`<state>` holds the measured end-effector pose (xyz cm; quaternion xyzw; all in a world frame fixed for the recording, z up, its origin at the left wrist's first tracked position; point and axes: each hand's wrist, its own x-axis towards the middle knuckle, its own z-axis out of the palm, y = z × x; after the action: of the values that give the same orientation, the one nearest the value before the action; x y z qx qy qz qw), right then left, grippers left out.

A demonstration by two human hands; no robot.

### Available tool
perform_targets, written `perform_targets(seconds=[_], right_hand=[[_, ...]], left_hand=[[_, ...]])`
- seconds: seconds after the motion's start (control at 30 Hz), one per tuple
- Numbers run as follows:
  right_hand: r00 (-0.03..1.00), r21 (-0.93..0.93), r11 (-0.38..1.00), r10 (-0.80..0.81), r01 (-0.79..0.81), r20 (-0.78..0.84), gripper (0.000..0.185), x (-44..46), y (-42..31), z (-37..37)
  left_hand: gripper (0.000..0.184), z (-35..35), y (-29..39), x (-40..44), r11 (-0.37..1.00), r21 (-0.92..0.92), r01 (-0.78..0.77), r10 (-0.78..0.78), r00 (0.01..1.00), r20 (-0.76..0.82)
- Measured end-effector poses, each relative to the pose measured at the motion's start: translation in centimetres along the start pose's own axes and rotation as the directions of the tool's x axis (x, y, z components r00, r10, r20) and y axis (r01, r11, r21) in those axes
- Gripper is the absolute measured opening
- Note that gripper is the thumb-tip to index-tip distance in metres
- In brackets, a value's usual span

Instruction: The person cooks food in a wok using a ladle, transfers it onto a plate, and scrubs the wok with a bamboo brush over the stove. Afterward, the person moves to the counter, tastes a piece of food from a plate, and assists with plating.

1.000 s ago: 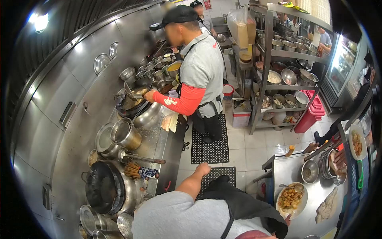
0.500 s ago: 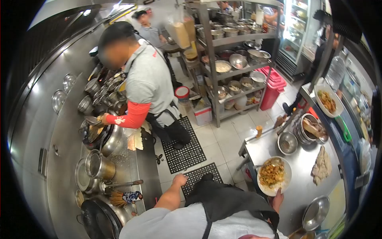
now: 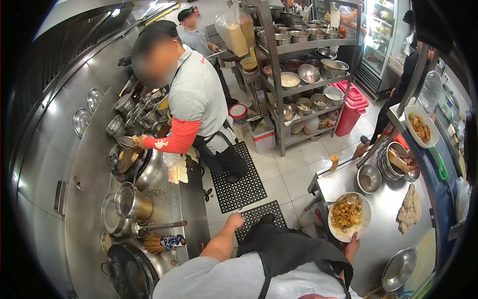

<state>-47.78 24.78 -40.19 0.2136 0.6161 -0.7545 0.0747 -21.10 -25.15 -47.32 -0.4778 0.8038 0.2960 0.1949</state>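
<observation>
My right hand point(image 3: 352, 245) grips the near rim of a white plate point(image 3: 365, 226) at the edge of the steel table. Over pale rice on the plate lie browned, saucy pieces of food point(image 3: 347, 214). A metal spoon point(image 3: 352, 198) rests on the far side of this food. My left hand point(image 3: 235, 220) hangs above a black perforated floor mat point(image 3: 256, 222), its fingers curled closed, and nothing shows in it. The fingers of my right hand under the plate are hidden.
To the left a co-worker point(image 3: 201, 94) holds a ladle point(image 3: 128, 141) over a wok. A pot point(image 3: 133, 202) and a large wok point(image 3: 127, 271) stand on the stove. Steel bowls point(image 3: 370, 178), a cloth point(image 3: 410, 209) and a shelf point(image 3: 313, 47) are around.
The view has shifted, so most things appear farther right. My right hand still holds the plate, and my left hand stays closed over the mat. The co-worker's ladle remains over the wok.
</observation>
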Motion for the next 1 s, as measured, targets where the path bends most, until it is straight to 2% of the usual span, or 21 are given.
perform_targets(seconds=[0.1,0.13,0.23,0.33,0.43,0.53,0.63,0.73,0.83,0.93,1.0], right_hand=[[0.999,0.052,0.998,-0.032,0.032,0.003,0.045,-0.1,0.0,0.5],[0.999,0.055,0.997,-0.046,0.045,0.012,0.045,-0.1,0.0,0.5],[0.998,-0.131,0.99,0.046,-0.042,0.03,0.045,-0.6,-1.2,0.1],[0.999,-0.084,0.996,-0.022,0.024,0.024,0.047,-0.2,-0.1,0.0],[0.995,-0.144,0.986,-0.071,0.08,0.067,0.048,0.9,1.3,-0.9],[0.989,-0.108,0.986,-0.122,0.131,0.082,0.048,-0.3,0.5,-0.2],[0.996,-0.104,0.995,0.001,0.008,0.086,0.048,-0.5,-0.2,-0.1],[0.993,-0.102,0.993,-0.052,0.062,0.105,0.048,-1.4,-1.0,0.3],[0.988,-0.132,0.983,-0.115,0.128,0.102,0.048,-0.1,0.6,-0.8],[0.989,-0.136,0.983,-0.113,0.125,0.099,0.048,0.8,1.5,-1.6],[0.99,-0.125,0.988,-0.08,0.094,0.113,0.047,0.1,0.7,-1.3]], left_hand=[[0.044,1.4,-1.8,1.0,0.992,0.099,-0.079,0.084,0.996,-0.041],[0.045,0.4,-0.9,-0.2,0.997,0.069,-0.019,0.019,1.0,-0.005],[0.046,0.1,-1.4,0.3,1.0,0.028,0.003,-0.007,0.989,0.145],[0.045,0.5,-1.8,0.0,0.999,0.041,-0.012,0.011,0.999,0.04],[0.043,0.7,-1.5,-0.2,0.999,0.037,0.01,-0.011,1.0,0.004],[0.043,0.8,-1.4,0.2,0.99,0.098,-0.102,0.098,0.994,0.043],[0.044,0.1,-0.1,-0.3,1.0,0.002,-0.009,0.008,0.997,0.077],[0.045,1.3,-0.9,0.5,0.997,0.047,-0.057,0.057,0.998,-0.003],[0.045,1.8,-1.0,1.2,0.998,0.058,-0.034,0.031,0.998,0.046],[0.045,1.9,-1.2,0.6,0.994,0.084,-0.075,0.074,0.997,0.02],[0.045,1.6,-0.9,-0.2,0.997,0.072,-0.04,0.038,0.999,0.029]])
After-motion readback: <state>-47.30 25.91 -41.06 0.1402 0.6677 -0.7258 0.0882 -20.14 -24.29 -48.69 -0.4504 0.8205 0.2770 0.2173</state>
